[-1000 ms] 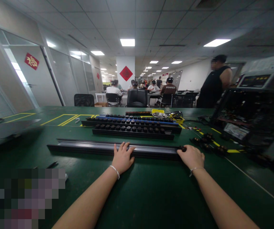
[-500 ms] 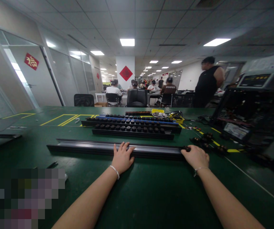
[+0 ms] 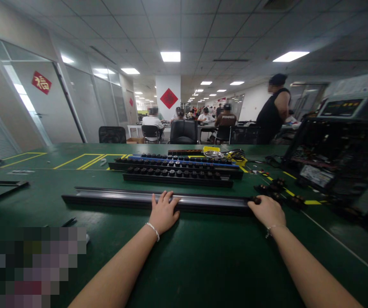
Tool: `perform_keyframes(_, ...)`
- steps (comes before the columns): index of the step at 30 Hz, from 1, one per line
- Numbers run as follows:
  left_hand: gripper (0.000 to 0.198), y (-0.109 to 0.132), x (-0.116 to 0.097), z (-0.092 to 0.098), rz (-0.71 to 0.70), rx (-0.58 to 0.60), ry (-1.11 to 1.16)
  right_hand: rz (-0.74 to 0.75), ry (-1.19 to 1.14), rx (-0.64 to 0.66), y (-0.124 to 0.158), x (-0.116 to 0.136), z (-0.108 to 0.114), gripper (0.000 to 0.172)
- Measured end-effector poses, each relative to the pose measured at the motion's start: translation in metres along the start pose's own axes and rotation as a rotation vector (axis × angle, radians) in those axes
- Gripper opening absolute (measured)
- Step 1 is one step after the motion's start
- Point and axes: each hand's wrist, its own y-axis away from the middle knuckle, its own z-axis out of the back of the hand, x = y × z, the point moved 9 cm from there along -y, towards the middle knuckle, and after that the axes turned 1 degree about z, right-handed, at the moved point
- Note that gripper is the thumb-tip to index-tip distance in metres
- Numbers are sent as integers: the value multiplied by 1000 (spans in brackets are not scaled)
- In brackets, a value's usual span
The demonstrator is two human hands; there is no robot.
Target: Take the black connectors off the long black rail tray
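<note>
A long black metal channel [image 3: 113,197] lies crosswise on the green table before me. My left hand [image 3: 164,211] rests on its middle, fingers spread over the near edge and into the groove. At the right end of the channel my right hand [image 3: 269,211] is closed, thumb and fingers pinching a small black part [image 3: 254,199], mostly hidden by the fingers. Its exact kind does not show. Beyond the channel lies a similar black strip [image 3: 177,179] with a row of round black socket-like pieces set in it.
More filled strips [image 3: 171,162] lie farther back, one with a blue edge. Loose black pieces [image 3: 278,184] sit to the right, near an open-sided equipment rack [image 3: 318,149]. A yellow tray [image 3: 211,149] stands at the back. A person in black [image 3: 272,113] stands beyond the table.
My right hand has slid slightly to the right with the small black part. My left hand stays on the channel. The standing person has leaned a little to the left.
</note>
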Motion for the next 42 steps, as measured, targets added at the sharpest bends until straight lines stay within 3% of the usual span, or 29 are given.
perform_keyframes(30,44,0,0,0,-9,-20,1,-50,-82,23,-12,-30,-1,50)
perform_keyframes(37,45,0,0,-1,-14,-23,2,-179,-97,139,-12,-46,-5,55)
perform_keyframes(42,44,0,1,-1,-12,-17,-1,-181,-95,141,-16,-54,-5,56)
